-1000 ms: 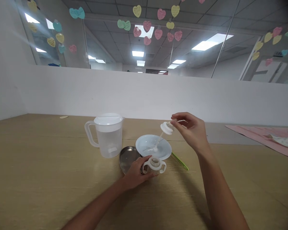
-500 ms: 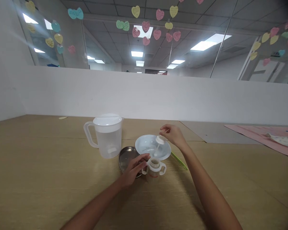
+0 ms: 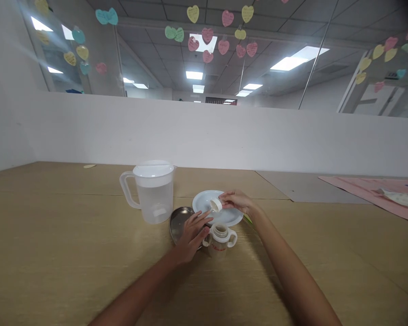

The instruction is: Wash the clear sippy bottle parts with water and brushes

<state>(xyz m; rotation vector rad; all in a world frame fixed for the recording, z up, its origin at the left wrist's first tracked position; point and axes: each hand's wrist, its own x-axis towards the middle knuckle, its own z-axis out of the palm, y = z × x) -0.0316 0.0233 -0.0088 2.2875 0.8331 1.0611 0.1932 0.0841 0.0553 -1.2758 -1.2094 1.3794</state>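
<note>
My right hand (image 3: pixel 236 201) grips a white bottle cap (image 3: pixel 216 205), tilted over a pale blue bowl (image 3: pixel 236 218). A thin stem runs from the cap toward my left hand (image 3: pixel 191 235). That hand has its fingers spread, thumb beside a small clear bottle (image 3: pixel 218 246) with two white handles. The bottle is upright and uncapped. Whether the left fingertips touch the stem is hard to tell. Under and behind my left hand lies a shiny metal dish (image 3: pixel 177 221), partly covered.
Left of the dish stands a clear lidded pitcher (image 3: pixel 155 194) holding liquid. A green item (image 3: pixel 247 220) shows by the bowl, partly behind my right forearm. A pink cloth (image 3: pixel 353 186) lies at the far right. A white wall (image 3: pixel 207 136) rises behind the table.
My right hand has moved down and left, tipping the cap onto its side. My left fingers have lifted and spread, and the hand has shifted slightly right.
</note>
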